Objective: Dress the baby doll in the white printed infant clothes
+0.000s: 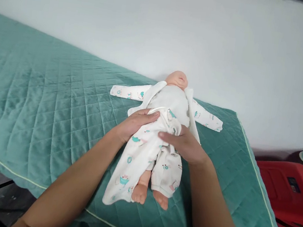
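A baby doll point(177, 79) lies on its back, head toward the wall, feet toward me. Its white jacket point(207, 115) with a teal and pink print hangs open, the sleeves spread to both sides. Over the belly and legs are matching printed pants point(142, 146). My left hand point(140, 121) is closed on the waistband at the left, thumb on top. At the right, my right hand point(182, 142) grips the cloth near the hip, its fingers partly hidden. One pant leg covers the doll's right-side leg down to the ankle; the other lies loose beside the bare left-side foot point(139, 193).
The doll rests on a green quilted cover point(63, 116) with pale piping, spread over a bed or table. A white wall point(124, 23) stands behind it. At the right, lower down, is a red plastic object point(284, 192). Dark floor shows at the lower left.
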Demonstrator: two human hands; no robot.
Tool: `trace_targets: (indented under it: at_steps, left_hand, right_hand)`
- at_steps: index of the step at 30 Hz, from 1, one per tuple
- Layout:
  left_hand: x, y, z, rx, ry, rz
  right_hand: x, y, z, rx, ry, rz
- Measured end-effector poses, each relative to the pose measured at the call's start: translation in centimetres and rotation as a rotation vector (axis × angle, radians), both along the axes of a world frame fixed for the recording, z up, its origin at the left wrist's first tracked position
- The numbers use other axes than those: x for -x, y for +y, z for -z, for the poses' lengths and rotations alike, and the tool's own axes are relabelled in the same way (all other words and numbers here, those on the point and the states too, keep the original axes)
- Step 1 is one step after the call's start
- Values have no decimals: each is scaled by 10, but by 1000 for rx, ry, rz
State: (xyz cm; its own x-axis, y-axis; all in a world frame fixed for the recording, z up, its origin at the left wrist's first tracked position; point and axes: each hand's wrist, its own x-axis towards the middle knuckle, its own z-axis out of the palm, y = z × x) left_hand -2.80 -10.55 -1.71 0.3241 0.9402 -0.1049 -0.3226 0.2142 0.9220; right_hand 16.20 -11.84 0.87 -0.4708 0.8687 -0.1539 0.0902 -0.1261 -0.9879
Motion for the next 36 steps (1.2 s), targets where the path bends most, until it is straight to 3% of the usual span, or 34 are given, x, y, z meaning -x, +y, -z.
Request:
trace_targets:
  at_steps: [4,6,8,15,19,22,26,36]
  left_hand:
    - [6,0,-11,-92,62,234]
    - [9,0,-16,-131,85,376]
    - [11,0,-16,-117,84,415]
    - [2,2,2,-27,-109,127]
    - [-3,-3,-2,-2,-218,35]
    - [-6,-13,-10,45,-287,21]
    - [-8,-42,-20,118,-359,-24]
    - [-20,-131,-35,467,-677,-334]
  right_hand:
    - [2,4,8,67,309,155]
    - [2,5,10,84,356,158]
    - [2,6,11,70,371,162]
    - [-1,6,10,35,331,102]
    - [-4,3,5,14,137,-111]
    - [-3,1,1,9,-5,-117]
    - [3,-2,-5,-58,-28,-66]
    - [14,-5,0,-408,-317,-236]
